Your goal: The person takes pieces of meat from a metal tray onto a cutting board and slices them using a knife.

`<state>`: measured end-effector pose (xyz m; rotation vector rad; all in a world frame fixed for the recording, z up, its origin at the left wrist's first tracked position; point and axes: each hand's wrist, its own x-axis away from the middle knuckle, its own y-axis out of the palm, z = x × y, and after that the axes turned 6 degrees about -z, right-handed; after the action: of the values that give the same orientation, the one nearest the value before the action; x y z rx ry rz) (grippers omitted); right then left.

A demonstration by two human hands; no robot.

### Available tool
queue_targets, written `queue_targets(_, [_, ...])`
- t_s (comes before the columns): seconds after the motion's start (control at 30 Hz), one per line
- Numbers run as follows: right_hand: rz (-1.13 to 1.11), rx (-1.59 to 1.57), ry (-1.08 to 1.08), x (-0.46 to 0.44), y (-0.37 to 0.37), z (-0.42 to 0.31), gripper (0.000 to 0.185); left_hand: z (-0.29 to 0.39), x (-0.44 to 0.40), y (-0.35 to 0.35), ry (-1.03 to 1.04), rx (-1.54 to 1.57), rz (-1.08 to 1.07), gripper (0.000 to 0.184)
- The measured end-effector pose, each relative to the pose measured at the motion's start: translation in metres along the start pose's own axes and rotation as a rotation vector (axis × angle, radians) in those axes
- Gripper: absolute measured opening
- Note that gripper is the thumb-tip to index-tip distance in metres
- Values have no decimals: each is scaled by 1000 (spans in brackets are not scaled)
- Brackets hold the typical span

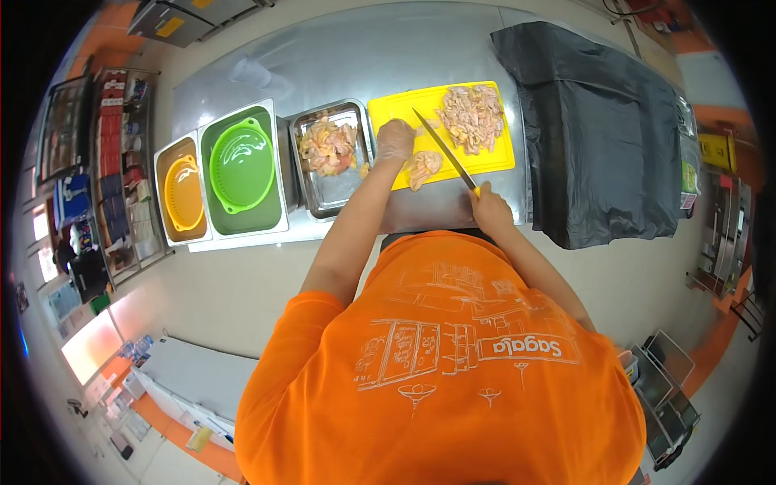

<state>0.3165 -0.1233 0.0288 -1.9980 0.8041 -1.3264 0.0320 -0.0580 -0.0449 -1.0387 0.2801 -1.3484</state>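
Yellow before you, the cutting board [495, 160] carries a pile of sliced raw meat [473, 120] on its right half and a larger meat piece [424, 167] near its front edge. Your right hand [491, 210], just off the board's front edge, grasps a knife [445, 151] by its handle, the blade slanting across the board's middle. Your clear-gloved left hand [396, 140] is bunched over the board's left side, though I cannot tell whether it grips the small meat strip [428, 126] beside it, and a steel tray [323, 192] stands just left of the board
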Motion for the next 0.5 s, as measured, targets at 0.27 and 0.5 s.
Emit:
queue_targets(0.27, [140,-29,95,32,-12,11,41,14,-9,-20,422,70,-118,27])
queue_targets(0.5, [196,-109,157,54,-18,24,40,43,24,-47,659,-189,-394,36])
